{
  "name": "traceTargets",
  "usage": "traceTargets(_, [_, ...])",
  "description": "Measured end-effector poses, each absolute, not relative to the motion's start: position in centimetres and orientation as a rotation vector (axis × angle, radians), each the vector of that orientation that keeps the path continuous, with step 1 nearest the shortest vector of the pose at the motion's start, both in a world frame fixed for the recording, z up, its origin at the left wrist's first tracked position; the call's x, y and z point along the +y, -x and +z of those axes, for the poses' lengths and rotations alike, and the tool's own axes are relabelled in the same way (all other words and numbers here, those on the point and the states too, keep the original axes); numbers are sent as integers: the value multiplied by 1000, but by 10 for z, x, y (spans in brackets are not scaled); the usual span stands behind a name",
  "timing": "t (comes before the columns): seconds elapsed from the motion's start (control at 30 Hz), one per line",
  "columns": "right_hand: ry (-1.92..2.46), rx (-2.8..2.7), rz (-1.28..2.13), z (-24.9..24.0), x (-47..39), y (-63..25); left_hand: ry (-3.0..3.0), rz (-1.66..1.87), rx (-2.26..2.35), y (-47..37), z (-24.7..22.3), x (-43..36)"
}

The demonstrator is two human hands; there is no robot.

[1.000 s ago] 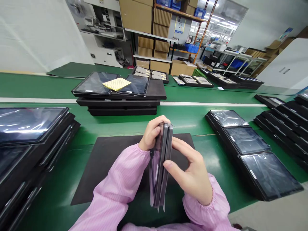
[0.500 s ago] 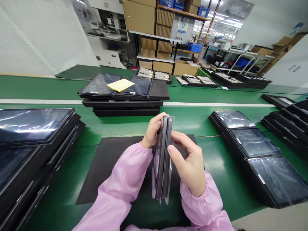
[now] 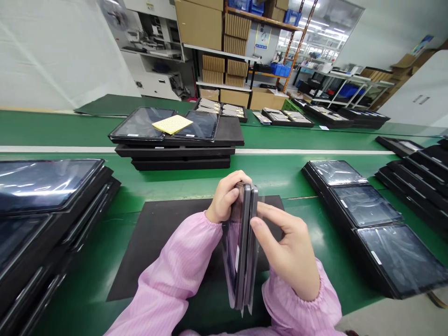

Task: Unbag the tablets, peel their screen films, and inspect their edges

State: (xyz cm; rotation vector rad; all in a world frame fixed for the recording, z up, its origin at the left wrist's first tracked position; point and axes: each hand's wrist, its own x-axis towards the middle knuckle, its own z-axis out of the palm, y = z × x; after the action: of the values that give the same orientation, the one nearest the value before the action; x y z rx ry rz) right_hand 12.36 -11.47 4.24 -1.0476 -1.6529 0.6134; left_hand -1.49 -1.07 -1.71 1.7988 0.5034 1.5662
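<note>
Two tablets [image 3: 245,247] stand on edge, side by side, above the black mat [image 3: 157,233]. Clear film sticks out past their edges. My left hand [image 3: 227,196] wraps round their far upper end. On the near right side, my right hand [image 3: 289,247] has its thumb on the edge and its fingers against the outer face of the right-hand tablet. The left tablet's dark glass and a white label are partly visible. My left fingertips are partly hidden behind the tablets.
To the left, tablets [image 3: 49,184] lie on stacked black trays. A black tray stack [image 3: 224,133] ahead carries two tablets and a yellow dotted sheet [image 3: 172,124]. Film-covered tablets [image 3: 366,205] fill a tray at right, with more black trays [image 3: 416,186] beyond.
Both hands and the two tablets have come nearer and slightly right. The tablets have turned a little, showing more of the left one's glass and its label.
</note>
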Motion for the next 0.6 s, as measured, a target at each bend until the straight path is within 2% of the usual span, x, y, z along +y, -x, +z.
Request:
traceTargets(0.23, [1034, -1791, 585, 43, -126, -126, -1797, 1619, 463, 18, -21, -18])
traceTargets(0.6, [1131, -1553, 387, 43, -122, -115, -1928, 1576, 482, 15, -17, -29])
